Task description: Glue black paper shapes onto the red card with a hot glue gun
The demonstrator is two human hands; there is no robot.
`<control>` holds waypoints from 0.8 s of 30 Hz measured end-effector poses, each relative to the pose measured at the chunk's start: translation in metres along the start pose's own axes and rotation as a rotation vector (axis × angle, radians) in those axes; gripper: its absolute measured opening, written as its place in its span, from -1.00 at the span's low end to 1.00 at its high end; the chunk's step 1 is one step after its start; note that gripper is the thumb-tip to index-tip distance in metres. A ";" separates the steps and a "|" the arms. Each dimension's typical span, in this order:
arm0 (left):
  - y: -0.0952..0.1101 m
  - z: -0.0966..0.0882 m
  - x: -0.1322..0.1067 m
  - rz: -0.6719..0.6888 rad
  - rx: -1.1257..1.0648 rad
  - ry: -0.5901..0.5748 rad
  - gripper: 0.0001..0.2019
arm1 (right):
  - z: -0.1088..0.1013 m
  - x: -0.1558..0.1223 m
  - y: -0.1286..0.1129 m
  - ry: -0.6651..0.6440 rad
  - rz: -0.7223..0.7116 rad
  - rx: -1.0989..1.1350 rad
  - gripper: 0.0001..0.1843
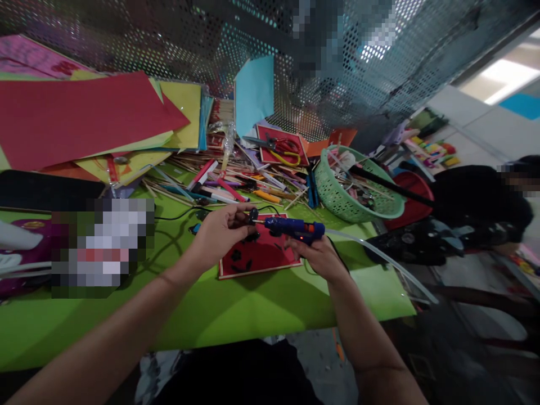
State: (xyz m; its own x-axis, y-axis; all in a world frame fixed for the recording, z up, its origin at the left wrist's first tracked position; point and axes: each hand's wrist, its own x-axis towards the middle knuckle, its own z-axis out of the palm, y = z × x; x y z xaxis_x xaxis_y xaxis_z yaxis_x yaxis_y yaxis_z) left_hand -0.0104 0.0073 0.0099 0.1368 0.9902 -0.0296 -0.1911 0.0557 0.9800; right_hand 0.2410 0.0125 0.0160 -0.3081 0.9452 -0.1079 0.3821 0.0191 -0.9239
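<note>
My right hand (317, 257) grips a blue hot glue gun (294, 228), its nozzle pointing left and a clear glue stick (379, 256) trailing out behind to the right. My left hand (219, 230) pinches a small black cut-out piece (253, 215) right at the gun's nozzle. Both hands hover above a red card (257, 256) with black shapes stuck on it, lying on green paper (211, 309) that covers the table.
Big red (80, 115), yellow and blue paper sheets lie at the back left. Pens, sticks and scissors (280, 149) clutter the middle back. A green basket (337, 194) of sticks stands right. A perforated metal screen rises behind. Another person sits far right.
</note>
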 end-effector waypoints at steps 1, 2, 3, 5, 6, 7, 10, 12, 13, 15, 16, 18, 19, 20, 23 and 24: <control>0.000 0.000 0.000 -0.001 -0.006 -0.001 -0.48 | 0.000 0.000 0.000 -0.003 -0.001 0.001 -0.54; 0.001 0.000 0.000 -0.001 -0.015 -0.002 -0.47 | 0.000 0.000 0.000 -0.003 -0.003 0.001 -0.54; 0.001 0.000 0.000 -0.002 -0.028 -0.004 -0.46 | 0.000 0.000 -0.001 -0.005 -0.003 -0.001 -0.54; 0.002 0.001 0.000 -0.005 -0.052 -0.005 -0.45 | 0.000 0.000 -0.003 -0.006 0.000 -0.004 -0.53; 0.002 0.001 0.001 -0.006 -0.059 -0.004 -0.45 | 0.001 -0.001 -0.005 -0.008 0.003 -0.001 -0.53; 0.002 0.001 0.001 -0.007 -0.063 -0.002 -0.45 | 0.001 -0.001 -0.005 -0.012 0.008 0.002 -0.52; 0.002 0.001 0.001 -0.010 -0.059 0.001 -0.45 | 0.001 -0.001 -0.004 -0.008 0.008 -0.009 -0.52; 0.001 0.001 0.001 -0.010 -0.052 0.000 -0.45 | 0.000 -0.001 -0.001 0.007 0.005 -0.027 -0.54; 0.001 0.001 0.001 -0.007 -0.048 0.000 -0.45 | 0.000 -0.001 0.001 0.016 0.004 -0.032 -0.55; 0.001 0.001 0.001 0.000 -0.036 0.001 -0.45 | -0.001 0.000 0.003 0.025 0.007 -0.036 -0.58; 0.000 0.001 0.001 0.003 -0.030 0.002 -0.45 | -0.001 0.000 0.003 0.026 0.008 -0.035 -0.59; 0.000 0.001 0.001 0.006 -0.023 0.001 -0.45 | -0.002 0.000 0.003 0.021 0.004 -0.028 -0.59; 0.000 0.001 0.001 0.005 -0.022 -0.001 -0.45 | -0.002 0.000 0.002 0.021 0.003 -0.027 -0.58; 0.000 0.001 0.001 0.004 -0.023 -0.002 -0.45 | -0.001 0.000 0.001 0.019 0.004 -0.030 -0.56; 0.000 0.000 0.000 0.001 -0.029 -0.007 -0.45 | -0.001 -0.001 -0.004 0.031 0.025 -0.058 -0.53; 0.000 0.000 0.000 0.002 -0.028 -0.009 -0.46 | 0.000 -0.001 -0.006 0.040 0.032 -0.060 -0.52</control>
State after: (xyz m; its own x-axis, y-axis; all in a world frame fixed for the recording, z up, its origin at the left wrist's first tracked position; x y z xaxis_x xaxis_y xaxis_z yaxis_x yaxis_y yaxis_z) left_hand -0.0100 0.0075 0.0104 0.1448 0.9891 -0.0256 -0.2184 0.0572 0.9742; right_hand 0.2393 0.0116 0.0216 -0.2607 0.9578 -0.1209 0.4433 0.0076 -0.8963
